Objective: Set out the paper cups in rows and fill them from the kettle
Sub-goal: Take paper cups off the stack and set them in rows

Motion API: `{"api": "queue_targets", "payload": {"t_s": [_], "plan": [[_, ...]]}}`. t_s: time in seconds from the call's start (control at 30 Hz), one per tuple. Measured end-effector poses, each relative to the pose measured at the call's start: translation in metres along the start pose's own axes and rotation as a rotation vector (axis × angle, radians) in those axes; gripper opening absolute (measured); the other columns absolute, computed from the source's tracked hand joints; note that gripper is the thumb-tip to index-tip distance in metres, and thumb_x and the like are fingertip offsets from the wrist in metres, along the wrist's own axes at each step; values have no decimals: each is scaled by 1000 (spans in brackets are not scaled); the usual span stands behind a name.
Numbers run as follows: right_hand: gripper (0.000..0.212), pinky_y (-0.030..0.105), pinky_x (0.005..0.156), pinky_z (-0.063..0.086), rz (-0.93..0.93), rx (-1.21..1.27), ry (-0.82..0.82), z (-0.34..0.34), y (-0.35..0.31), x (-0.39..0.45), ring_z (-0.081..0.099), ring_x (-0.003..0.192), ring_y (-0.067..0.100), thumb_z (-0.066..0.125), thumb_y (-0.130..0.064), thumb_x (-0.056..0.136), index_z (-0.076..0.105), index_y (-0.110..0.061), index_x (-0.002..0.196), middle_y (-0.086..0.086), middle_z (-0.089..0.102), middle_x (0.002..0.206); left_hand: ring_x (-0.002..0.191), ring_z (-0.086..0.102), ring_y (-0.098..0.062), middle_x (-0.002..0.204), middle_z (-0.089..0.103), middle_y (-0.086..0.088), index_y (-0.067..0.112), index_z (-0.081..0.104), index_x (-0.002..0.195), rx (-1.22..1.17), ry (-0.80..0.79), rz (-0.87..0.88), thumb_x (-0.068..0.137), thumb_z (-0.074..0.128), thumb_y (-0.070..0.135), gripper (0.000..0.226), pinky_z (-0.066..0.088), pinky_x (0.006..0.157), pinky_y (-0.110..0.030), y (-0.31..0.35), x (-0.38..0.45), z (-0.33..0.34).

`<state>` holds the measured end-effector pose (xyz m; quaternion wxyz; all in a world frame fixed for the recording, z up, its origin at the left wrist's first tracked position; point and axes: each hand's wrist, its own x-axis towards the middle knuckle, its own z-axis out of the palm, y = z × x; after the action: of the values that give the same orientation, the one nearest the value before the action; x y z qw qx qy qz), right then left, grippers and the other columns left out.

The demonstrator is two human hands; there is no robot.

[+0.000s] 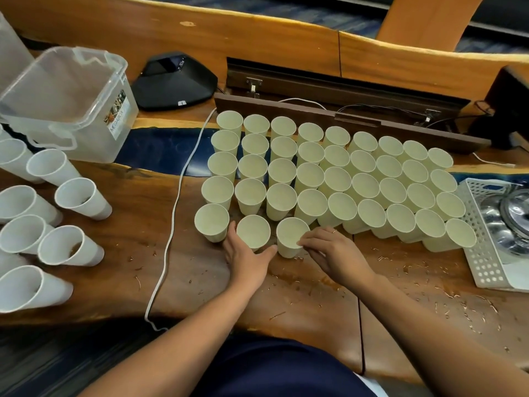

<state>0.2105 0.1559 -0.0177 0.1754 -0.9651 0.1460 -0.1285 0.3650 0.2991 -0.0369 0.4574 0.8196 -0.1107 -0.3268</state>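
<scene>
Several pale paper cups stand upright in tight rows on the wooden table. In the front row, my left hand holds one cup from below, with fingers and thumb spread around its base. My right hand pinches the rim of the neighbouring cup with its fingertips. A glass kettle sits partly in view in a white perforated basket at the right edge.
Several white plastic cups stand at the left, some with brown bits inside. A clear plastic box sits behind them. A white cable runs down the table. A black device and a dark wooden panel lie behind the rows.
</scene>
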Motion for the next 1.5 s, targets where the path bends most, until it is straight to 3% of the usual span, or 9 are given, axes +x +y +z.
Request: {"api": "queue_targets", "payload": {"t_s": [0.17, 0.27, 0.37, 0.43, 0.5, 0.57, 0.9, 1.37, 1.5], "plan": [[25, 41, 82, 59, 64, 33, -23, 8, -3, 8, 66, 105, 22, 73, -13, 87, 74, -17, 112, 2, 71, 116, 143, 26, -29, 157, 15, -5, 28, 3, 155, -92, -67, -110, 73, 87, 30, 117, 30, 114, -45, 4, -5, -2], [35, 31, 91, 55, 136, 86, -42, 4, -8, 9, 62, 113, 14, 71, -26, 91, 67, -25, 125, -5, 64, 129, 143, 29, -28, 158, 16, -4, 31, 2, 155, -133, -74, -181, 73, 86, 32, 117, 32, 113, -45, -3, -1, -4], [18, 29, 84, 55, 518, 296, 134, -1, -23, 12, 64, 93, 5, 69, -34, 91, 72, -26, 106, -11, 71, 102, 129, 47, -27, 152, 34, -7, 50, 7, 147, -258, -123, -302, 72, 83, 32, 109, 51, 98, -46, -12, 5, -9], [24, 39, 74, 58, 857, 485, 198, -3, -29, 20, 67, 74, 13, 64, -41, 92, 70, -19, 86, -6, 71, 77, 111, 59, -26, 130, 52, -9, 42, 8, 150, -322, -149, -381, 86, 75, 21, 95, 58, 79, -34, -16, 8, -13], [34, 42, 65, 60, 1041, 625, 113, -5, -33, 26, 70, 64, 20, 60, -46, 94, 66, -13, 90, 2, 71, 71, 101, 65, -26, 112, 59, -7, 36, 10, 153, -373, -157, -410, 92, 69, 17, 87, 58, 73, -32, -18, 11, -15], [32, 36, 59, 59, 1113, 744, 22, -6, -35, 30, 70, 61, 23, 58, -48, 95, 63, -17, 100, 5, 72, 73, 96, 68, -26, 114, 61, -10, 38, 12, 153, -410, -178, -419, 93, 68, 20, 83, 59, 71, -33, -18, 14, -16], [29, 35, 65, 62, 1163, 1015, -13, 5, -40, 39, 73, 69, 23, 61, -38, 96, 62, -16, 116, 5, 76, 86, 100, 64, -22, 125, 58, -8, 35, 20, 151, -423, -156, -379, 93, 68, 23, 76, 56, 68, -30, -9, 22, -22], [44, 35, 66, 62, 1220, 1011, -33, 3, -40, 42, 73, 70, 25, 52, -41, 100, 55, -13, 134, 6, 76, 87, 111, 60, -23, 123, 58, -4, 23, 32, 146, -434, -182, -404, 91, 70, 23, 67, 57, 88, -38, -9, 25, -17], [44, 35, 66, 62, 1216, 1013, -42, 3, -38, 40, 72, 69, 25, 52, -41, 101, 55, -13, 134, 6, 76, 87, 109, 61, -22, 120, 59, -8, 22, 31, 147, -428, -184, -395, 92, 67, 14, 67, 57, 83, -35, -13, 23, -20]]}}
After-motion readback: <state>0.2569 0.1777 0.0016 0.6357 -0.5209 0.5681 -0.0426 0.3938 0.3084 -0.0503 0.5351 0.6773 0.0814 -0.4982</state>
